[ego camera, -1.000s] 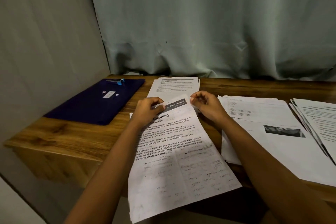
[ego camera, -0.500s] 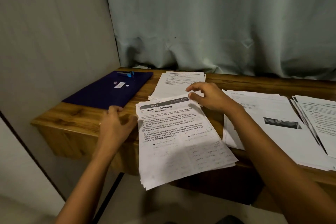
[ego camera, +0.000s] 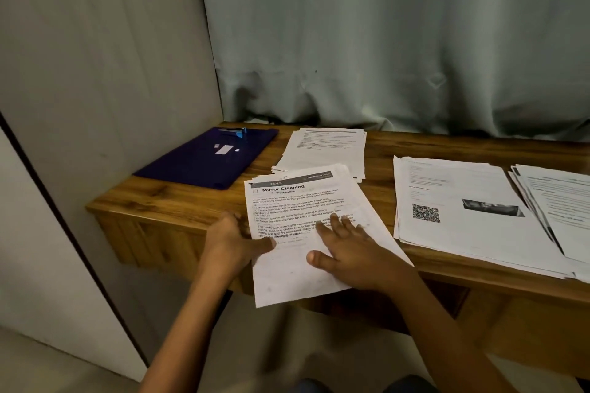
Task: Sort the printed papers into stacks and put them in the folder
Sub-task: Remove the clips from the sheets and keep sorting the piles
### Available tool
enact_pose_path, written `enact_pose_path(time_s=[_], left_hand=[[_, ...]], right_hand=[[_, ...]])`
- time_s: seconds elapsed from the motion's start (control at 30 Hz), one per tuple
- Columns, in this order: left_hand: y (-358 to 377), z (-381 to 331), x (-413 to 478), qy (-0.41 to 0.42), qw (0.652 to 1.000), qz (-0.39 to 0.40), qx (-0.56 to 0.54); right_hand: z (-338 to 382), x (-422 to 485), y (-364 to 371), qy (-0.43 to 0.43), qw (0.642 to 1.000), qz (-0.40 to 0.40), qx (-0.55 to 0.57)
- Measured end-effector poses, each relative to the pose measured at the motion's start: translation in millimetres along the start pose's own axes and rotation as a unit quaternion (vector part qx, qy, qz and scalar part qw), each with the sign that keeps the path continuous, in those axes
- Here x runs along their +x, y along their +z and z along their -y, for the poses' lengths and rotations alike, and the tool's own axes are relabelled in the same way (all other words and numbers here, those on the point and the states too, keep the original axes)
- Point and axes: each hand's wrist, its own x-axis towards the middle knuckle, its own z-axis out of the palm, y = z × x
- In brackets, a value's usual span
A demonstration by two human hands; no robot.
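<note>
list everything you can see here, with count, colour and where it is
folder: one, dark blue, back left of the table
clip or pen: one, light blue, at the folder's far edge
label: one, white, on the folder's cover
Mirror Cleaning stack: one, white, table front, overhanging the edge
back stack: one, white, behind the Mirror Cleaning stack
QR-code stack: one, white, right of centre
far-right stack: one, white, right edge of view
table: one, brown wood, against the curtain
curtain: one, pale grey-green, behind the table
wall: one, grey, left
left hand: one, grips the Mirror Cleaning stack's left edge
right hand: one, lies flat on that stack
</note>
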Motion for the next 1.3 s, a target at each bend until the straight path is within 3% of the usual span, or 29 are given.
enact_pose_path(time_s=[0.17,0.33,0.47,0.63,0.77,0.83,0.9,1.0,1.17,1.3], left_hand=[[-14,1,9,-0.007,1.0,-0.021,0.0],[-45,13,24,0.01,0.998,-0.062,-0.026],[-73,36,50,0.005,0.994,-0.1,-0.042],[-90,53,74,-0.005,0.987,-0.163,0.016],[-84,55,74,0.099,0.969,-0.194,0.119],[-66,45,59,0.193,0.964,-0.139,0.122],[-43,36,47,0.272,0.954,-0.006,0.126],[-12,32,41,0.3,0.925,0.135,0.192],[15,35,37,0.273,0.912,0.124,0.28],[13,42,42,0.271,0.91,0.107,0.296]], right_hand=[[9,-2,1,-0.009,0.999,-0.028,0.044],[-2,3,-2,0.005,0.984,-0.14,0.114],[-16,4,-1,0.038,0.991,-0.103,0.082],[-11,4,1,0.047,0.993,-0.091,0.053],[-7,5,2,0.052,0.994,-0.088,0.043],[-3,8,3,0.052,0.994,-0.09,0.039],[3,12,3,0.051,0.994,-0.089,0.038],[12,20,2,0.05,0.994,-0.083,0.043],[22,30,3,0.021,0.993,-0.084,0.075],[11,22,-2,0.016,0.976,-0.171,0.132]])
